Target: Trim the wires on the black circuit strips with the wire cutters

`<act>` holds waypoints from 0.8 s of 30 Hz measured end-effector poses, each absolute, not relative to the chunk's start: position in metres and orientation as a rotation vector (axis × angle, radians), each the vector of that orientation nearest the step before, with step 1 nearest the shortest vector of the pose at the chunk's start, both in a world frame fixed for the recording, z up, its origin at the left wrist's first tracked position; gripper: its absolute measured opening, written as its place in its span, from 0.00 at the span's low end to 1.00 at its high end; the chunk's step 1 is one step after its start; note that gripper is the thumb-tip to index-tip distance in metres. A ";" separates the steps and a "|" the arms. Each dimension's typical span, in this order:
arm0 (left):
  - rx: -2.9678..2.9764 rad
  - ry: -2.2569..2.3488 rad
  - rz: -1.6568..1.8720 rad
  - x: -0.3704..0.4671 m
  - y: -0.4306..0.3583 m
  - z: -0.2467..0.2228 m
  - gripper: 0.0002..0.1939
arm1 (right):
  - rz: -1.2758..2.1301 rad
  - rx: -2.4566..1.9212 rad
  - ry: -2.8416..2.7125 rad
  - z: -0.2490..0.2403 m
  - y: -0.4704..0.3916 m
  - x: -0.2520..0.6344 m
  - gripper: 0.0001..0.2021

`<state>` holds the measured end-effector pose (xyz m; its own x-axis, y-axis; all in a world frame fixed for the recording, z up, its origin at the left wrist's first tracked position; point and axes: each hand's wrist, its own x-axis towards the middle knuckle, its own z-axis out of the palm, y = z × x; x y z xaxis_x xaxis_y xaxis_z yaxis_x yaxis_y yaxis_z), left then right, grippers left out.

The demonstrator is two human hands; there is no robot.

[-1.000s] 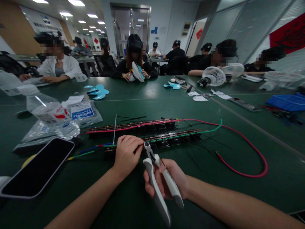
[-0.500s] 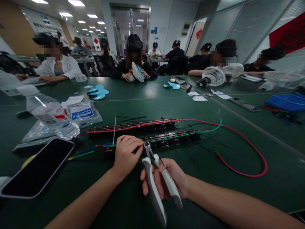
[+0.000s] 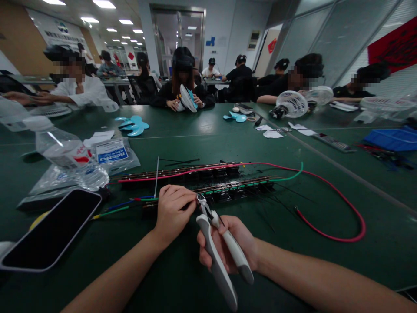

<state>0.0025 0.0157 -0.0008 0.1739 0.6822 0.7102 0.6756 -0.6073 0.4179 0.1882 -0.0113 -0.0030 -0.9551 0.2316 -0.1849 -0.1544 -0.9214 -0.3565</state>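
My right hand [image 3: 230, 243] is closed round diagonal cutting pliers [image 3: 224, 256] with white and grey handles. Their jaws point up and to the left, by the fingertips of my left hand [image 3: 176, 211]. That hand rests over the nearer black strip [image 3: 241, 190], which carries metal bars and a green wire; its fingers are pinched, and what they hold is hidden. Behind lies a second black strip [image 3: 211, 172] with a red cable [image 3: 325, 181] running along it and curling off to the right. A pale cable tie [image 3: 157, 176] sticks up to the left of my left hand.
On the left are a phone [image 3: 54, 230], a plastic bottle [image 3: 70, 152] and a plastic bag [image 3: 119, 152]. Blue fan blades [image 3: 133, 126], white fan grilles [image 3: 291, 104] and a blue tray [image 3: 392, 139] lie farther off. Several people sit across the table.
The pliers and my right hand have shifted slightly to the right at the handle end. My left hand has stayed put. The person at far left has raised their hands.
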 end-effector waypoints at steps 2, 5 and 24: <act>2.403 1.388 1.462 0.002 0.016 -0.001 0.04 | 2.875 -0.318 -0.520 -0.004 -0.012 0.188 0.22; 2.406 1.387 1.475 0.002 0.016 -0.002 0.04 | 2.851 -0.302 -0.548 -0.004 -0.013 0.187 0.20; 2.390 1.382 1.475 0.002 0.017 -0.003 0.05 | 2.881 -0.445 -0.447 0.010 -0.013 0.187 0.29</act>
